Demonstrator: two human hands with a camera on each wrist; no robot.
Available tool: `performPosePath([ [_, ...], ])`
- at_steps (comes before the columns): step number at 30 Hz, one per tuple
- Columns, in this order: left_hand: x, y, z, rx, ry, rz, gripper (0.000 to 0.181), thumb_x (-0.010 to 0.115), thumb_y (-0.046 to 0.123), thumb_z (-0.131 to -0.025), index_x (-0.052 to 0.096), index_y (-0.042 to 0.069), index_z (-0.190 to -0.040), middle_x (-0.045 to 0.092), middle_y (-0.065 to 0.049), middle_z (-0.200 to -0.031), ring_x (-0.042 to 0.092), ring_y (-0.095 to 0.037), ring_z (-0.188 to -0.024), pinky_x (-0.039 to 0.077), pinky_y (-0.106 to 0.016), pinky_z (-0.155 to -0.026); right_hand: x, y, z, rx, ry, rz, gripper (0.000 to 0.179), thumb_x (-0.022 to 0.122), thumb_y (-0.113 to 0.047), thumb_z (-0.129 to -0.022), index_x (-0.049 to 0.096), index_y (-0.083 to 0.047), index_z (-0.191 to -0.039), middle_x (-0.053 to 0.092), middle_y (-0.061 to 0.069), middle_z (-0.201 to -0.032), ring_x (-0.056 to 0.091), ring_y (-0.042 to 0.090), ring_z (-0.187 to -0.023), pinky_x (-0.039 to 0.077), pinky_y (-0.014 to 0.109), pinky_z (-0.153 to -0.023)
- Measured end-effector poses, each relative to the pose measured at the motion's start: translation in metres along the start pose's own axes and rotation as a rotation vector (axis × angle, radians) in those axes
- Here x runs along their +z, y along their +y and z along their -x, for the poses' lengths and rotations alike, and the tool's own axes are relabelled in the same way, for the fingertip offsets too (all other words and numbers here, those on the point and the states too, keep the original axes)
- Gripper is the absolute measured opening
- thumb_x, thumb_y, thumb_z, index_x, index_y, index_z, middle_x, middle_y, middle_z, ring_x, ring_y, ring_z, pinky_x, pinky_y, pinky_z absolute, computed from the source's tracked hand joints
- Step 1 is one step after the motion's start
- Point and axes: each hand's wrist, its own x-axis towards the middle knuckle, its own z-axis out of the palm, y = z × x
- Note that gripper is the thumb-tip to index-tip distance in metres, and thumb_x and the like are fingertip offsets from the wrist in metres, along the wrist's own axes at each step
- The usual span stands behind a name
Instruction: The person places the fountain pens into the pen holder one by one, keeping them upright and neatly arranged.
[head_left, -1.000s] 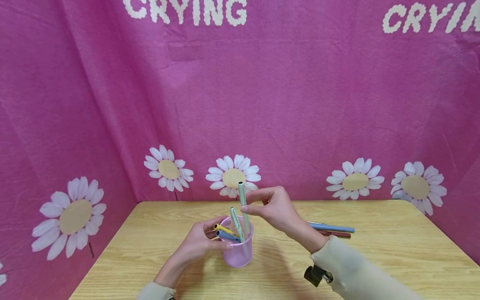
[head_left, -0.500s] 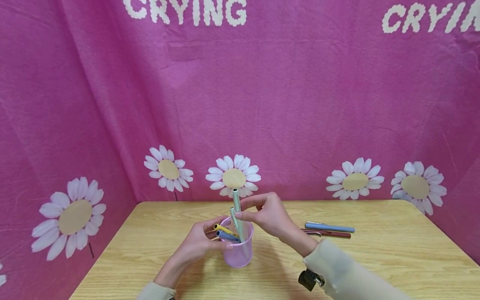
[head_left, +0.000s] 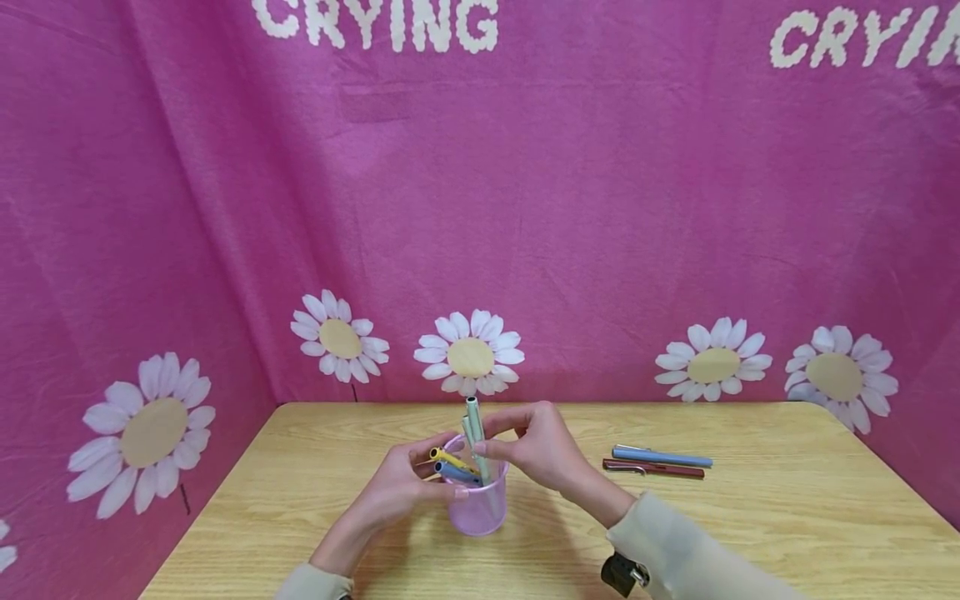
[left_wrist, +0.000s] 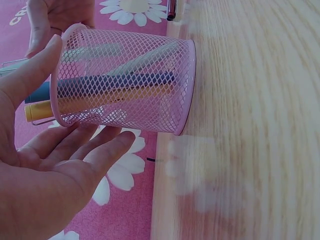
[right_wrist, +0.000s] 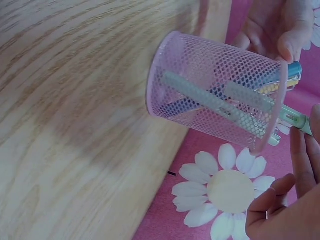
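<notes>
A pink mesh pencil cup (head_left: 477,512) stands upright on the wooden table. My left hand (head_left: 393,483) holds it at the rim from the left, thumb on the near side and fingers behind. Between thumb and fingertips, my right hand (head_left: 543,454) pinches a pale green pen (head_left: 473,412), whose lower part is inside the cup. Another pale green pen (right_wrist: 195,92) leans in the cup, seen through the mesh in the right wrist view. A yellow pen (left_wrist: 42,111) and a blue pen (left_wrist: 42,93) also lean there, their ends sticking out over the rim near my left hand.
To the right on the table (head_left: 750,517) lie a blue pen (head_left: 663,457) and a dark red pen (head_left: 660,469), side by side. A pink curtain (head_left: 600,208) with printed daisies hangs behind the table's back edge and along the left.
My right hand has moved left and down, lowering the pale green pen deeper into the cup beside the other pale green one. The left hand has stayed at the cup.
</notes>
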Motion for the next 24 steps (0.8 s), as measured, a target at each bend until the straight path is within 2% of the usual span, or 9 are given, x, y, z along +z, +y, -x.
performPosePath([
  [2,0.000,0.000,0.000,0.002,-0.003,0.004,0.082,0.087,0.000,-0.082,0.048,-0.007,-0.153,0.052,-0.026,-0.153,0.059,-0.040,-0.131,0.054,-0.042,-0.106,0.000,0.002,0.001,-0.005,-0.003,0.003,0.020,0.091,-0.012,-0.083,0.085,-0.007,-0.101,0.080,0.001,-0.092,0.067,0.018,-0.093,0.049,0.023,-0.070],
  [9,0.001,0.000,0.000,0.010,-0.009,0.007,0.082,0.087,0.000,-0.082,0.047,-0.007,-0.153,0.052,-0.027,-0.153,0.058,-0.041,-0.132,0.053,-0.042,-0.107,0.002,0.005,0.004,0.011,-0.013,0.038,0.016,0.091,-0.015,-0.083,0.085,-0.009,-0.097,0.080,0.000,-0.089,0.059,0.018,-0.080,0.037,0.022,-0.056],
  [17,0.000,-0.002,0.000,0.003,-0.005,0.005,0.082,0.086,-0.001,-0.082,0.047,-0.006,-0.154,0.052,-0.027,-0.153,0.058,-0.042,-0.132,0.052,-0.043,-0.107,0.005,0.008,0.006,0.048,-0.020,0.080,0.014,0.091,-0.014,-0.083,0.085,-0.012,-0.095,0.079,-0.003,-0.090,0.059,0.016,-0.075,0.041,0.022,-0.056],
  [22,0.000,-0.002,0.000,0.010,-0.008,-0.004,0.082,0.086,-0.001,-0.082,0.048,-0.007,-0.154,0.053,-0.026,-0.151,0.058,-0.041,-0.132,0.052,-0.043,-0.107,0.006,0.011,0.006,0.028,-0.031,0.122,0.017,0.093,-0.015,-0.081,0.085,-0.012,-0.095,0.079,-0.003,-0.088,0.057,0.018,-0.070,0.039,0.022,-0.054],
  [24,0.000,-0.002,-0.001,0.014,-0.011,-0.007,0.081,0.086,-0.001,-0.082,0.048,-0.006,-0.153,0.054,-0.026,-0.151,0.058,-0.041,-0.132,0.052,-0.043,-0.107,0.005,0.012,0.007,0.014,-0.031,0.146,0.018,0.093,-0.016,-0.080,0.085,-0.012,-0.095,0.079,-0.003,-0.087,0.061,0.017,-0.076,0.043,0.023,-0.058],
])
